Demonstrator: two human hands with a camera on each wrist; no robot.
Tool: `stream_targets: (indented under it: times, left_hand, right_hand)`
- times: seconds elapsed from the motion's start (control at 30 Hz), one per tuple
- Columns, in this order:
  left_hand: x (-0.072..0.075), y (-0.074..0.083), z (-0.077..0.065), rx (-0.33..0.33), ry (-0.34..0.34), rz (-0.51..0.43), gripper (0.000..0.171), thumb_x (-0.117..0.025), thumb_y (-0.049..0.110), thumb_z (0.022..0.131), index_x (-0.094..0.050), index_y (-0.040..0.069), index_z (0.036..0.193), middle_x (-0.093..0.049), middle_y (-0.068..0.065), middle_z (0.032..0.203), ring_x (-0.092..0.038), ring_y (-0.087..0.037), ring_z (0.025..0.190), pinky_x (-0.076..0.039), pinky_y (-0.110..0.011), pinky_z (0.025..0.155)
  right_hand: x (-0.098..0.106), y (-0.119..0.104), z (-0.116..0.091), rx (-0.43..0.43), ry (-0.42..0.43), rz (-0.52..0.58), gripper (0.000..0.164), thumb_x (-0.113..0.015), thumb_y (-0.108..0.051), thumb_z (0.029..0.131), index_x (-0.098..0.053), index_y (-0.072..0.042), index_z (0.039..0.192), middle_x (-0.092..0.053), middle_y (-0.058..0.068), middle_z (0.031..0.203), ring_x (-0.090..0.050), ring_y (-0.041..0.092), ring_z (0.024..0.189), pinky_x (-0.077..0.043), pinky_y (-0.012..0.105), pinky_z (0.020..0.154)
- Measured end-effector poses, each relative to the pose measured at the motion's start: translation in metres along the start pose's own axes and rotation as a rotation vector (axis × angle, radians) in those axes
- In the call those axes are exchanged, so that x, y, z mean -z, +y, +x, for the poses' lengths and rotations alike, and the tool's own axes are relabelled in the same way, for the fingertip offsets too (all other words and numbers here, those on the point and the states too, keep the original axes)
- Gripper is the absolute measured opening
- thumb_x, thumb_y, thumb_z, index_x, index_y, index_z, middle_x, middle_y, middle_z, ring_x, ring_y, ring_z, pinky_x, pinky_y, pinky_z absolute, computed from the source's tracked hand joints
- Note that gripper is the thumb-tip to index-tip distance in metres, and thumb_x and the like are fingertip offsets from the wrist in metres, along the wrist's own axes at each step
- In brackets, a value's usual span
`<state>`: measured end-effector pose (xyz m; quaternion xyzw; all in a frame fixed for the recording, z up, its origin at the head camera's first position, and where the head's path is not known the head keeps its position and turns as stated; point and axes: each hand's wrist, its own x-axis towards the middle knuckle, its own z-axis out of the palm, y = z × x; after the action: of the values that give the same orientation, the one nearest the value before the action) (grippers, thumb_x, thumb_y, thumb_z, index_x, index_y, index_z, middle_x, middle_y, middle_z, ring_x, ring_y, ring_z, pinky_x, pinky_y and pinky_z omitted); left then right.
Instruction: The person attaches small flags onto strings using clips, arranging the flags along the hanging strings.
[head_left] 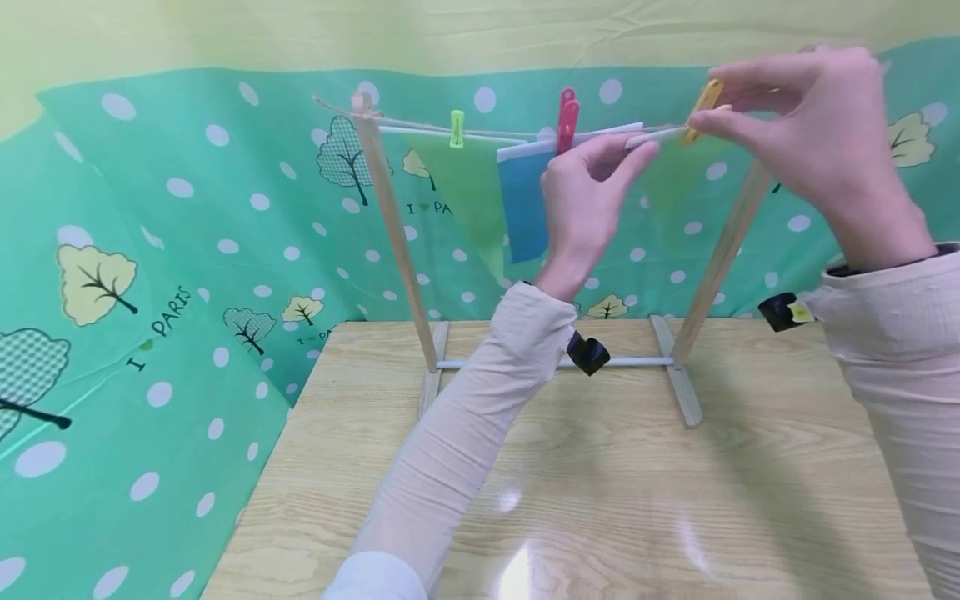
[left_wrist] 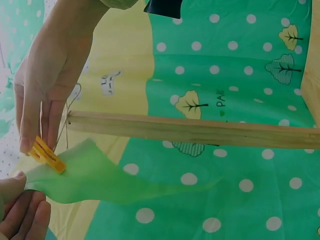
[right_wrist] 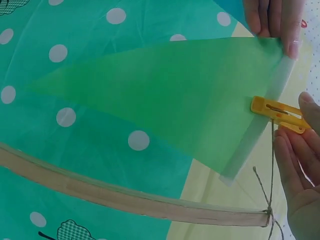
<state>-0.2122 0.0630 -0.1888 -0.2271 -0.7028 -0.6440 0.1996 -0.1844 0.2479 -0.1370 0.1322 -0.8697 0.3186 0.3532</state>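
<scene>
My right hand [head_left: 817,133] pinches a yellow clothespin [head_left: 702,111] between thumb and fingers. In the right wrist view the clothespin [right_wrist: 280,114] sits over the white top strip of a green triangular pennant [right_wrist: 175,95], right at the string [right_wrist: 273,150]. My left hand [head_left: 588,196] pinches the same pennant at the other end of its strip. Left along the line, a red clothespin [head_left: 567,121] is at the top of a blue flag [head_left: 522,204], partly hidden behind my left hand. Farther left a green clothespin [head_left: 457,130] holds another green pennant [head_left: 468,187] on the string.
The string runs between two wooden posts, left [head_left: 397,233] and right [head_left: 723,258], joined low by a white bar [head_left: 637,362]. The stand rests on a wood-grain table [head_left: 600,500]. A green dotted cloth [head_left: 247,217] with tree prints hangs behind and to the left.
</scene>
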Motion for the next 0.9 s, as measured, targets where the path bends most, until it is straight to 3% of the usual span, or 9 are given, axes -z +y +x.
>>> stream_targets:
  times: [0.13, 0.27, 0.67, 0.9]
  left_hand:
    - [0.001, -0.001, 0.0, 0.005, 0.013, -0.018, 0.028, -0.076, 0.018, 0.088, -0.075, 0.006, 0.113, -0.075, -0.004, 0.104, -0.068, -0.001, 0.086, -0.052, -0.01, 0.078]
    - [0.003, -0.002, -0.002, 0.002, 0.018, -0.032, 0.028, -0.076, 0.017, 0.088, -0.074, 0.006, 0.114, -0.076, -0.005, 0.105, -0.068, -0.001, 0.086, -0.052, -0.011, 0.078]
    - [0.015, -0.006, -0.011, -0.07, 0.058, -0.103, 0.027, -0.078, 0.019, 0.087, -0.076, 0.004, 0.11, -0.077, -0.004, 0.101, -0.069, 0.002, 0.084, -0.055, -0.017, 0.081]
    - [0.023, -0.006, -0.018, -0.114, 0.066, -0.031, 0.025, -0.074, 0.016, 0.091, -0.074, 0.002, 0.112, -0.076, -0.007, 0.103, -0.069, -0.004, 0.088, -0.053, -0.016, 0.083]
  right_hand:
    - [0.001, -0.001, 0.0, -0.027, 0.02, 0.084, 0.039, -0.083, -0.022, 0.082, -0.073, -0.013, 0.119, -0.07, -0.023, 0.102, -0.06, -0.019, 0.087, -0.047, 0.009, 0.091]
    - [0.0, -0.002, 0.0, -0.042, 0.066, 0.144, 0.041, -0.083, -0.016, 0.081, -0.072, -0.016, 0.121, -0.072, -0.008, 0.117, -0.062, -0.013, 0.088, -0.049, 0.01, 0.09]
    - [0.002, -0.002, -0.012, 0.036, 0.168, 0.202, 0.037, -0.083, -0.006, 0.08, -0.074, -0.01, 0.115, -0.073, -0.01, 0.107, -0.066, -0.003, 0.089, -0.051, 0.013, 0.09]
    - [0.004, -0.001, -0.021, 0.056, 0.192, 0.227, 0.032, -0.083, -0.003, 0.078, -0.076, -0.006, 0.109, -0.071, -0.012, 0.097, -0.067, -0.003, 0.082, -0.051, 0.013, 0.086]
